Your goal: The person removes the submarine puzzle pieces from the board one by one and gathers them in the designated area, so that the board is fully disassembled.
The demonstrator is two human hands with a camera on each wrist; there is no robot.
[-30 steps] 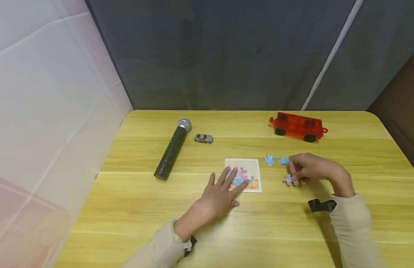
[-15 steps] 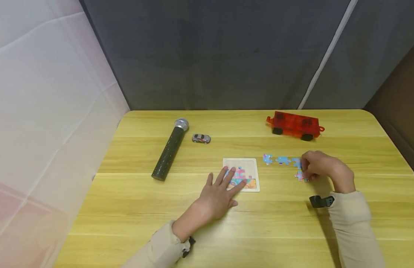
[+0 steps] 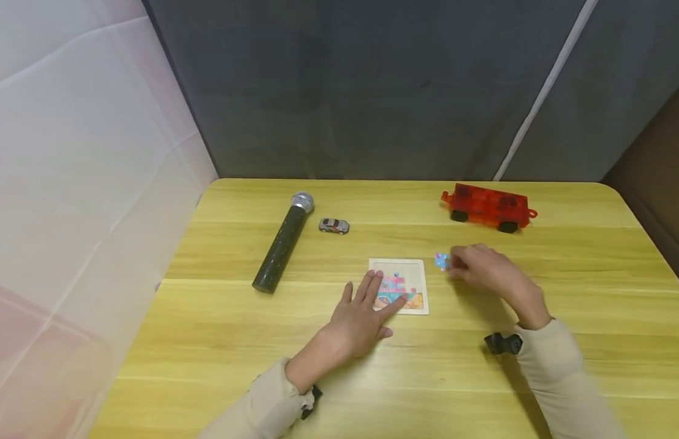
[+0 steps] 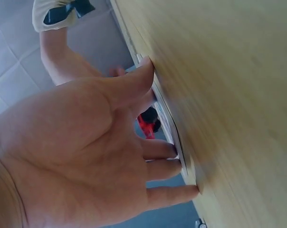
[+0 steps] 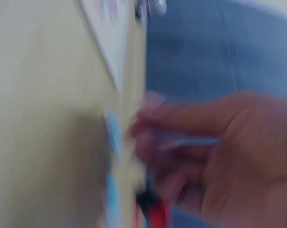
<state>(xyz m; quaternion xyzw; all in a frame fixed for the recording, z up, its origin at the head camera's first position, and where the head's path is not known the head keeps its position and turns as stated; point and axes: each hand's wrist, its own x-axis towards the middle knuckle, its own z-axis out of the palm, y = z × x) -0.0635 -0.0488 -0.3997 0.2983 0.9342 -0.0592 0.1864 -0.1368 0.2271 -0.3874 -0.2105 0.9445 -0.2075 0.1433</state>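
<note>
I have the left hand (image 3: 358, 320) resting, fingers spread, on the puzzle tray (image 3: 415, 272). The blue piece (image 3: 441, 261) lies flat just left of the right hand (image 3: 490, 274), the nearer one, between it and the tray; those fingers are bunched, too blurred to tell whether they pinch anything.

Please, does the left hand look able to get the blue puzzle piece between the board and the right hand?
Probably yes: the left hand rests close by on the board, and nothing shows standing in between, though the right hand crowds the other side of the puzzle piece.
</note>
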